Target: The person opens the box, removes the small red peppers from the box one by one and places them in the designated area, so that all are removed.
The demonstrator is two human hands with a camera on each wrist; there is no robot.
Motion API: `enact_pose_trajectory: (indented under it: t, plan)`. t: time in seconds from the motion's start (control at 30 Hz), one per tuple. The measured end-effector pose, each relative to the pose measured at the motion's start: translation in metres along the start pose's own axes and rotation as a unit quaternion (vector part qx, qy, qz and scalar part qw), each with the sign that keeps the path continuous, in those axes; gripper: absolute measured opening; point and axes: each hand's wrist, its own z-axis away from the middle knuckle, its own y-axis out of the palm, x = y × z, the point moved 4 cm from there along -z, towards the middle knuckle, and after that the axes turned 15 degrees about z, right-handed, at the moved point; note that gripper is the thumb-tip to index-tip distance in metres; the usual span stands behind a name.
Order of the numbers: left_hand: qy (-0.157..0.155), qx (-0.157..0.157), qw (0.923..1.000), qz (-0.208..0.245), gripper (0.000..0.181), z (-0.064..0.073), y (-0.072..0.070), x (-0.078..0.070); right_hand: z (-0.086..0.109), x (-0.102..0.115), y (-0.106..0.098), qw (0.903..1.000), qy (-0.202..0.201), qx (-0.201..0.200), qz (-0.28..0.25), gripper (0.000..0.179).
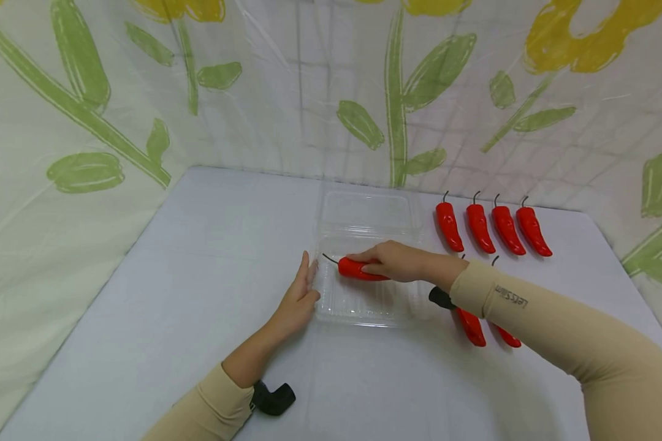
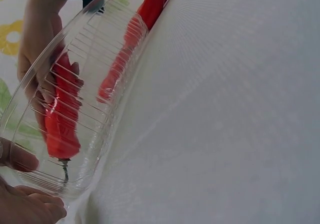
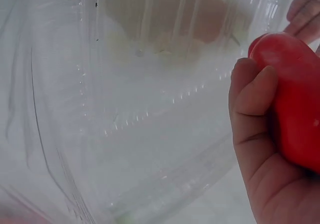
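My right hand (image 1: 394,260) grips a red chili pepper (image 1: 353,268) over the base of a clear plastic clamshell box (image 1: 353,321). The pepper lies sideways, its dark stem pointing left. Up close in the right wrist view, curled fingers (image 3: 255,98) wrap the pepper (image 3: 300,98). My left hand (image 1: 295,300) rests against the box's left side, its fingers fairly straight and its thumb at the rim. Through the clear wall in the left wrist view, the held pepper (image 2: 62,114) shows beside the right hand. The lid (image 1: 369,210) lies folded back behind the base.
Several red peppers (image 1: 478,228) lie in a row at the back right, stems pointing away. Nearer, a pepper (image 1: 471,327) and another pepper (image 1: 509,337) lie partly hidden under the right forearm. A flower-patterned curtain (image 1: 287,92) stands behind the white table (image 1: 198,245).
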Motion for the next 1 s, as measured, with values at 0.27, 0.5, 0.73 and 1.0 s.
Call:
enact_pose_trajectory:
  t: [0.27,0.5,0.73,1.0]
  plan:
    - [0.000,0.001,1.0000,-0.002,0.076,0.001,0.000,0.000,0.009,0.000,-0.005,0.9999,0.008,-0.005,-0.013,0.049]
    - [-0.007,-0.002,0.9999,-0.014,0.076,0.001,-0.001,0.001,0.024,-0.005,-0.011,0.9992,0.015,-0.023,-0.028,0.048]
    - [-0.002,-0.002,0.9999,-0.013,0.076,0.001,0.000,-0.001,0.040,-0.013,-0.015,0.9974,0.026,-0.053,-0.043,0.049]
    - [-0.001,-0.003,0.9999,-0.016,0.076,0.001,0.000,-0.001,0.066,-0.024,-0.015,0.9917,0.060,-0.082,-0.078,0.051]
